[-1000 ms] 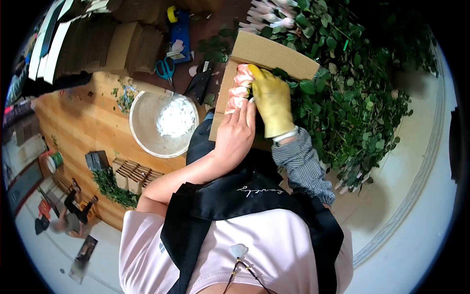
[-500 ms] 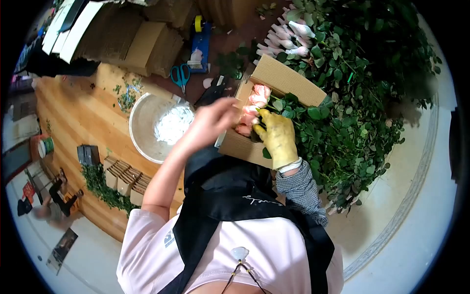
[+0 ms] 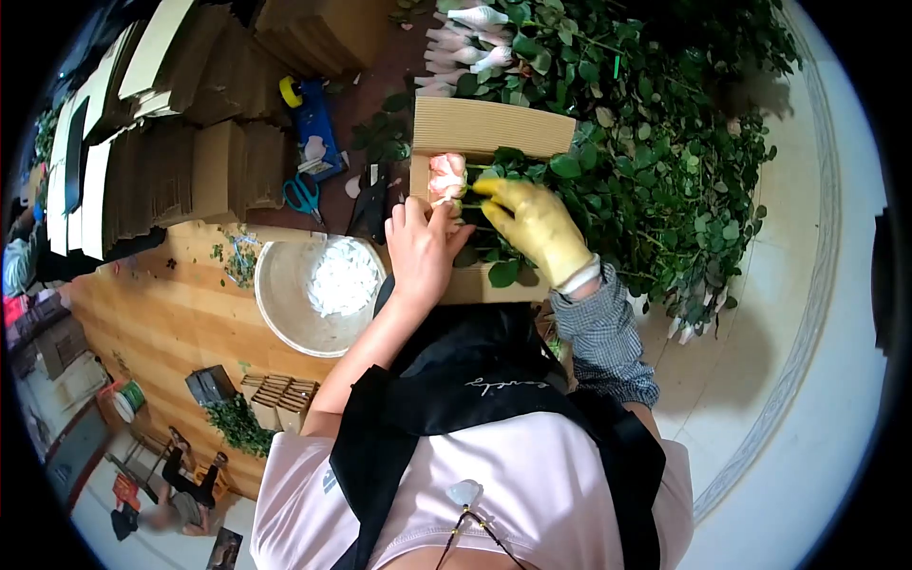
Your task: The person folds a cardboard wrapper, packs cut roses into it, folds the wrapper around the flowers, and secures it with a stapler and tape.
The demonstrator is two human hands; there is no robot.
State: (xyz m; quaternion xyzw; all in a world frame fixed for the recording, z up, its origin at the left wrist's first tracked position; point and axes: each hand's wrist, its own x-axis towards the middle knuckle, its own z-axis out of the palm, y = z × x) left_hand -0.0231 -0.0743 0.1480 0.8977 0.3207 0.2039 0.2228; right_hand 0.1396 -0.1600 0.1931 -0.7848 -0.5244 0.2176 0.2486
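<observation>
Pink roses lie with their heads at the left end of an open corrugated cardboard wrap, their leafy stems running right. My bare left hand is over the lower blooms, thumb and forefinger around a rose head partly hidden beneath them. My right hand, in a yellow glove, is just right of the blooms above the stems. Its forefinger and thumb are stretched out and apart, with no flower visibly gripped.
A white bucket holds white pieces. Scissors, a blue tape dispenser and stacked cardboard are at upper left. A large leafy pile spreads right, near wrapped bundles. Another person sits at lower left.
My left hand has come down onto the rose heads. My gloved right hand has drawn back from the blooms, its fingers opening. The whole view has shifted.
</observation>
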